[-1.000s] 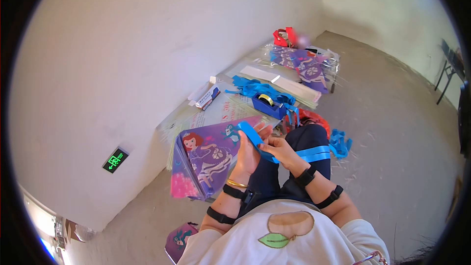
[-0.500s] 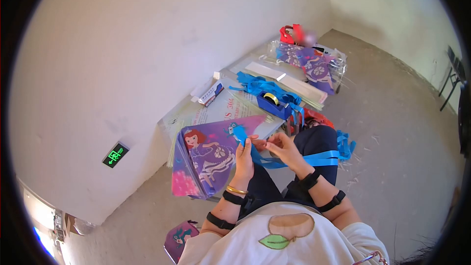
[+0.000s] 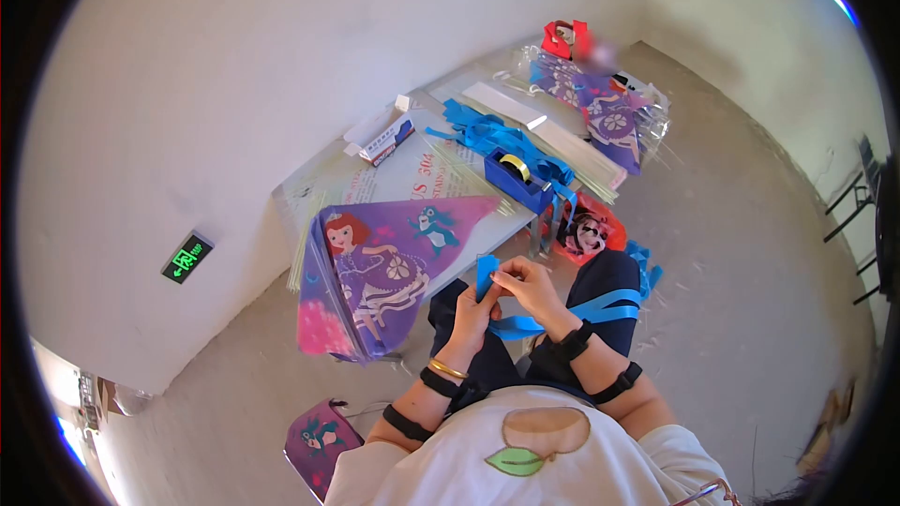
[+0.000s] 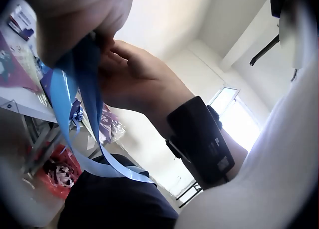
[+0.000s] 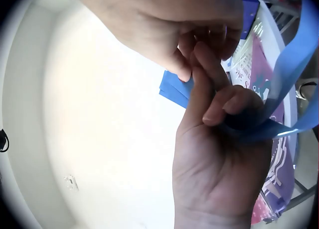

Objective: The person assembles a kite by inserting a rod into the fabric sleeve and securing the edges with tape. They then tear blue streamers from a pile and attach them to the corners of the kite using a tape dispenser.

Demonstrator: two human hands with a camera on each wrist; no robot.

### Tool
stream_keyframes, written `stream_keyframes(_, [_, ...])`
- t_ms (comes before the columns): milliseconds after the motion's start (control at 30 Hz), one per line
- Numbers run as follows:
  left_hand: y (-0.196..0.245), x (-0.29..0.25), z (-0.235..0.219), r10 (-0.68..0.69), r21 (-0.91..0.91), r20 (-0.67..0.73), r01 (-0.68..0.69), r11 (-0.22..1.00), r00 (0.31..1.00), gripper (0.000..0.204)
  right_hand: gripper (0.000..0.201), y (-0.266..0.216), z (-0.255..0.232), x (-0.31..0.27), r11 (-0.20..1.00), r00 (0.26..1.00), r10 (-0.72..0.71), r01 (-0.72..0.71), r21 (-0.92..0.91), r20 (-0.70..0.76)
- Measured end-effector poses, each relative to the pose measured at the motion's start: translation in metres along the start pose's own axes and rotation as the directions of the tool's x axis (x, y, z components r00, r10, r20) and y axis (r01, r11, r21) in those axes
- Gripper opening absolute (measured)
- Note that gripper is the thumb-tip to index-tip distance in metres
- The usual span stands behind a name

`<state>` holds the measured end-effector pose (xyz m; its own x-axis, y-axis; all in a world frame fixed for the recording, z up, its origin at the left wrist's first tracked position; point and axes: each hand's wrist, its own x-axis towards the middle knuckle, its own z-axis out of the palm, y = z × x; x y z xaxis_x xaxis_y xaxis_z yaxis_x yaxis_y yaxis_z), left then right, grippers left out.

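A folded blue ribbon (image 3: 486,274) stands up from the left hand (image 3: 474,315), whose fingers curl round it. The right hand (image 3: 532,290) meets the left hand at the ribbon, thumb and index finger pinching its edge. In the right wrist view the ribbon's layered end (image 5: 174,89) sticks out between the right hand (image 5: 164,24) and the left hand (image 5: 219,159). Long blue loops (image 4: 89,164) hang from the hands in the left wrist view and lie across the dark-trousered thigh.
Left of the hands, purple printed sheets (image 3: 389,267) lie on the table's near end. Beyond are a blue tape dispenser (image 3: 517,184), a heap of blue ribbons (image 3: 492,131) and a small box (image 3: 386,141). A red bag (image 3: 592,234) sits beside the table.
The head view has shifted. The ribbon's end, slanted and spread earlier, now stands upright and narrow. The right hand, a little apart half a second ago, has come up against the ribbon and left hand.
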<state>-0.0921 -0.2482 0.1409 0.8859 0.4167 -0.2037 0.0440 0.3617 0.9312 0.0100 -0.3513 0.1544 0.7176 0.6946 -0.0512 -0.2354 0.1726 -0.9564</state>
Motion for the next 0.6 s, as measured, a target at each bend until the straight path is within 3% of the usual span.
stream_keyframes(100, [-0.008,0.015,0.003,0.009,0.065,-0.027,-0.008,0.998,1.0,0.022,0.015,0.014,-0.006,0.013,0.989,0.99,0.136,-0.133,0.068,-0.037])
stream_keyframes(167, [-0.014,0.021,0.002,0.004,0.095,-0.043,0.0,0.996,0.999,0.023,0.014,0.023,-0.007,0.021,0.986,0.99,0.141,-0.139,0.089,-0.017])
stream_keyframes(233, [-0.016,0.03,0.001,0.023,0.053,-0.093,-0.018,0.998,0.995,0.03,0.013,0.023,-0.001,0.029,0.975,0.985,0.139,-0.119,0.186,-0.098])
stream_keyframes(467, [-0.032,0.067,-0.004,-0.037,-0.034,-0.191,0.031,0.999,0.981,0.042,0.015,0.042,-0.012,0.063,0.978,0.981,0.134,-0.107,0.18,-0.142])
stream_keyframes(567, [-0.038,0.079,-0.004,-0.068,-0.04,-0.163,0.062,0.997,0.984,0.045,0.014,0.046,-0.021,0.073,0.991,0.981,0.076,-0.055,0.125,-0.178])
stream_keyframes(600, [-0.03,0.081,0.003,-0.092,-0.095,-0.225,0.072,0.993,0.97,0.046,0.012,0.047,-0.026,0.077,0.999,0.981,-0.005,-0.002,-0.032,-0.196])
